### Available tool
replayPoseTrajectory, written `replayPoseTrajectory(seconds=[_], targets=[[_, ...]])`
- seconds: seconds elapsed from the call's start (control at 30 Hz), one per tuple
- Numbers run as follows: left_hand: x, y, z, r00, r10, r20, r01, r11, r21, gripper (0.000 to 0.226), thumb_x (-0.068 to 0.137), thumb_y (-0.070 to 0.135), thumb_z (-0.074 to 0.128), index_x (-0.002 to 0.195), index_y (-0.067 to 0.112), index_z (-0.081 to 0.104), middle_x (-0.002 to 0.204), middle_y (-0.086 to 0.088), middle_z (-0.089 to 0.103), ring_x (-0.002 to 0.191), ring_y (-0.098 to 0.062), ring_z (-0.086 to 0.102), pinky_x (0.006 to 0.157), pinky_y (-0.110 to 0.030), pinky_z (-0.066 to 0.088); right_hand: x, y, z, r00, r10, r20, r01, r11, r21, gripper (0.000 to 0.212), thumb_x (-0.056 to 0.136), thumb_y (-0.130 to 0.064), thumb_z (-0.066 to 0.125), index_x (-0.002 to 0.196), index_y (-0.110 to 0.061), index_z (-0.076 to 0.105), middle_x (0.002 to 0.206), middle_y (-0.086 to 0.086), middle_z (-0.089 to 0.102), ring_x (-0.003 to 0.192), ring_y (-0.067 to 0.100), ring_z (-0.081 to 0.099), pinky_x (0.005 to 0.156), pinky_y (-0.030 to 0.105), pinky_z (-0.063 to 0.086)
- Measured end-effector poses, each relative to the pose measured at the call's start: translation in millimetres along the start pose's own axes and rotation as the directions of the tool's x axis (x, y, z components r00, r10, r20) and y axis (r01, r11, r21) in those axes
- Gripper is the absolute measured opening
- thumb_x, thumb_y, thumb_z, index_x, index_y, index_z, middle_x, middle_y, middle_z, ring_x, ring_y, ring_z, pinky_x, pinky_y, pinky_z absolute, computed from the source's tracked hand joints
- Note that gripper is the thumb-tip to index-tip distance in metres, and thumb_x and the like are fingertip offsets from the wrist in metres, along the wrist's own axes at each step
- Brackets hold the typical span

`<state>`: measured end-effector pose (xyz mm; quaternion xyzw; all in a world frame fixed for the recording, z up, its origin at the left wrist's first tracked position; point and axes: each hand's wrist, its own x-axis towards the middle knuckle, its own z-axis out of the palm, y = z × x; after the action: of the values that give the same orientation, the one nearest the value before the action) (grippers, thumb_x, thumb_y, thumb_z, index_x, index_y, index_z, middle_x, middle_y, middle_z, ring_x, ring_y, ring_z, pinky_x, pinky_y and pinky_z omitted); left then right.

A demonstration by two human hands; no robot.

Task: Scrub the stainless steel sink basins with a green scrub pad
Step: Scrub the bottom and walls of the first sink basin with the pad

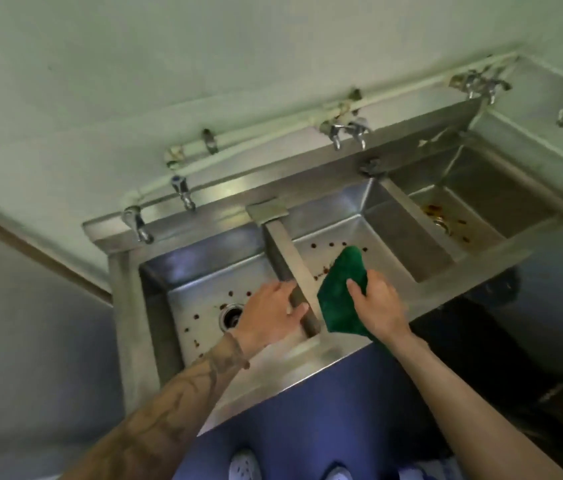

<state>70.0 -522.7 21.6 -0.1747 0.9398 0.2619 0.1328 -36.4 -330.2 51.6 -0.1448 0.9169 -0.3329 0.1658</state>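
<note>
Left hand (pixel 275 313), fingers spread wide and holding nothing, rests on the flat steel divider (pixel 299 271) between the left basin (pixel 204 296) and the middle basin (pixel 349 237). Brown specks dot both brushed-metal floors around a round drain (pixel 231 317). At three o'clock from it, the right hand (pixel 378 306) pinches a rough green scrub pad (pixel 340 289), folded, seemingly hanging above the middle basin. Farther right, the right basin (pixel 463 209) looks stained.
</note>
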Motion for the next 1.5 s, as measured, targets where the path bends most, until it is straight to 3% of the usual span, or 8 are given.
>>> replayPoseTrajectory(seconds=[0.37, 0.63, 0.83, 1.03, 1.2, 1.3, 1.4, 1.5], targets=[[-44, -203, -28, 0.946, -0.311, -0.095, 0.301, 0.948, -0.107, 0.067, 0.110, 0.055, 0.048, 0.165, 0.020, 0.036, 0.165, -0.005, 0.044, 0.150, -0.027, 0.044, 0.121, -0.042, 0.039, 44, -123, 161, 0.953, -0.191, 0.234, 0.195, 0.981, 0.005, 0.023, 0.108, -0.030, 0.053, 0.116, -0.009, 0.056, 0.118, 0.009, 0.058, 0.105, 0.022, 0.061, 0.091, 0.046, 0.058], [-23, -302, -6, 0.861, -0.482, -0.162, 0.470, 0.876, -0.106, 0.066, 0.113, 0.046, 0.045, 0.170, 0.019, 0.024, 0.176, -0.015, 0.023, 0.162, -0.036, 0.023, 0.132, -0.050, 0.022, 109, -116, 303, 0.893, -0.198, 0.405, 0.225, 0.974, -0.019, 0.020, 0.107, -0.030, 0.055, 0.114, -0.011, 0.058, 0.112, 0.006, 0.061, 0.095, 0.015, 0.060, 0.069, 0.021, 0.046], [19, -363, 33, 0.857, -0.458, -0.236, 0.483, 0.874, 0.057, 0.070, 0.114, 0.047, 0.037, 0.171, 0.013, 0.016, 0.178, -0.017, 0.015, 0.166, -0.037, 0.012, 0.135, -0.053, 0.013, 158, -110, 416, 0.865, -0.207, 0.457, 0.244, 0.969, -0.023, 0.020, 0.107, -0.028, 0.055, 0.113, -0.009, 0.057, 0.104, 0.002, 0.057, 0.083, 0.009, 0.055, 0.060, 0.011, 0.035], [31, -387, 74, 0.822, -0.370, -0.433, 0.486, 0.852, 0.194, 0.071, 0.114, 0.053, 0.026, 0.169, 0.008, 0.025, 0.174, -0.022, 0.027, 0.163, -0.039, 0.025, 0.132, -0.058, 0.024, 192, -111, 495, 0.851, -0.176, 0.495, 0.176, 0.983, 0.048, 0.031, 0.108, -0.028, 0.054, 0.124, -0.003, 0.061, 0.114, 0.010, 0.064, 0.103, 0.024, 0.060, 0.085, 0.032, 0.046], [34, -389, 84, 0.789, -0.328, -0.520, 0.500, 0.835, 0.230, 0.068, 0.116, 0.052, 0.029, 0.168, 0.008, 0.028, 0.173, -0.022, 0.029, 0.163, -0.038, 0.024, 0.133, -0.057, 0.023, 217, -92, 535, 0.868, -0.107, 0.485, 0.112, 0.994, 0.019, 0.030, 0.106, -0.025, 0.057, 0.127, -0.003, 0.060, 0.109, 0.007, 0.063, 0.099, 0.019, 0.059, 0.068, 0.012, 0.040], [34, -390, 84, 0.791, -0.318, -0.523, 0.500, 0.828, 0.254, 0.067, 0.116, 0.050, 0.030, 0.167, 0.006, 0.030, 0.173, -0.023, 0.030, 0.163, -0.040, 0.025, 0.132, -0.058, 0.024, 219, -76, 546, 0.902, -0.019, 0.431, 0.043, 0.998, -0.045, 0.044, 0.103, -0.018, 0.061, 0.142, -0.002, 0.048, 0.136, 0.018, 0.059, 0.118, 0.031, 0.061, 0.091, 0.028, 0.049], [34, -389, 83, 0.797, -0.317, -0.514, 0.506, 0.814, 0.284, 0.068, 0.116, 0.050, 0.029, 0.169, 0.006, 0.027, 0.173, -0.024, 0.028, 0.163, -0.040, 0.025, 0.132, -0.058, 0.025, 212, -68, 553, 0.955, -0.183, 0.235, 0.219, 0.966, -0.140, 0.061, 0.098, -0.016, 0.067, 0.151, -0.008, 0.038, 0.148, 0.019, 0.044, 0.131, 0.035, 0.050, 0.109, 0.044, 0.046], [33, -390, 83, 0.803, -0.304, -0.513, 0.497, 0.816, 0.295, 0.068, 0.116, 0.049, 0.028, 0.169, 0.006, 0.026, 0.173, -0.024, 0.028, 0.163, -0.040, 0.025, 0.131, -0.059, 0.027, 206, -66, 568, 0.862, -0.424, 0.277, 0.485, 0.849, -0.210, 0.062, 0.097, -0.030, 0.068, 0.150, -0.012, 0.042, 0.151, 0.018, 0.041, 0.136, 0.036, 0.044, 0.111, 0.051, 0.044]])
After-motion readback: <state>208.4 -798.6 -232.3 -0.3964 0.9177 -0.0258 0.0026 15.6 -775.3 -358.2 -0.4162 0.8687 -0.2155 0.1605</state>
